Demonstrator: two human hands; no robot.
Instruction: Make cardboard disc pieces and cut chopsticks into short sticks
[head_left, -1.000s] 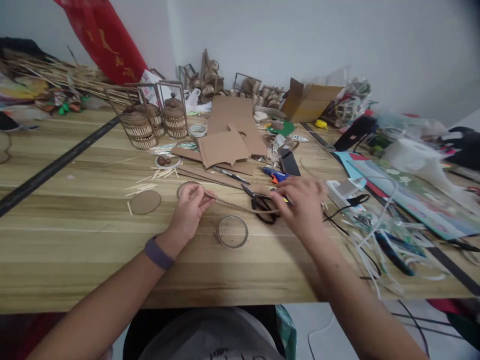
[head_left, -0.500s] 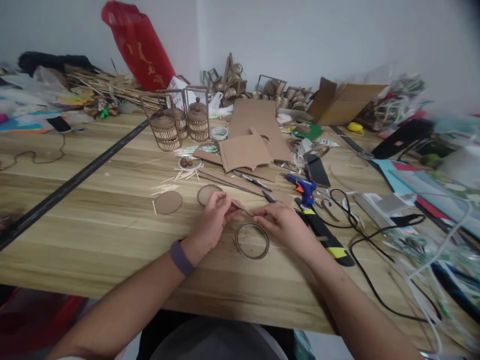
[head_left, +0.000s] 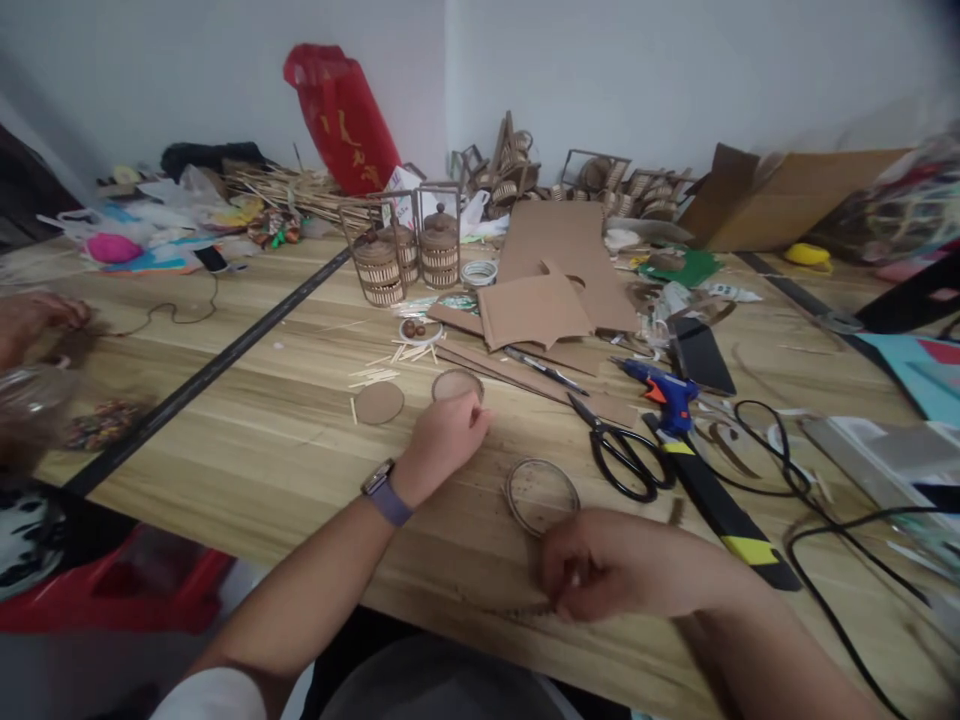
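Note:
My left hand [head_left: 448, 440] is closed with its fingers curled, right beside a round cardboard piece with a raised rim [head_left: 454, 383]. Whether anything is in those fingers is hidden. Near the table's front edge, my right hand [head_left: 619, 565] pinches a thin dark strip [head_left: 521, 611], blurred and reaching out to the left. Just above that hand a thin brown ring [head_left: 511, 497] lies flat on the table. A plain cardboard disc [head_left: 379, 403] rests further left, with pale short sticks [head_left: 373, 378] around it. Black-handled scissors [head_left: 626, 460] lie open to the right.
A blue glue gun [head_left: 667, 392] and a black-yellow tool [head_left: 724, 510] lie at right among black cables [head_left: 802, 530]. Cardboard sheets [head_left: 529, 308], a bowl of brown balls [head_left: 420, 332] and small lidded baskets [head_left: 379, 270] stand behind. Another person's hand [head_left: 34, 320] is at far left.
My right hand has left my left hand and come down toward the front edge with the thin strip. The scissors, covered before, now show. The view has turned left.

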